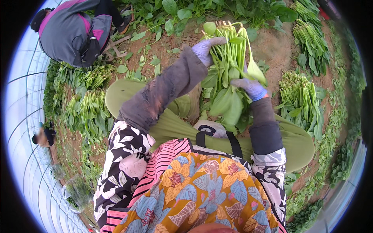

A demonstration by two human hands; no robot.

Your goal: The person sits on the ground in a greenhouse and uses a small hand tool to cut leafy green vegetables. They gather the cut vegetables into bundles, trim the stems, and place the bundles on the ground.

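Observation:
A bunch of leafy greens, apparently spinach point(228, 58), is held up in front of me with its cut stem ends pointing away and its broad leaves hanging towards me. My left hand point(207, 49), in a thin purple glove, grips the stems from the left, close to the cut ends. My right hand point(251, 87), gloved alike, holds the leafy part from the right, its thumb across the front and its other fingers mostly hidden. One pale, broad-stalked leaf point(255, 71) sticks out at the bunch's right side. Below the bunch, a whitish bag point(214, 128) lies between my legs.
Piled bunches of greens lie at right point(300, 99), far right point(311, 43) and left point(90, 107). Growing plants point(201, 11) edge the bare soil point(274, 52) ahead. A person point(72, 35) bends at upper left; another person point(45, 135) is farther off beside the plastic greenhouse wall point(20, 96).

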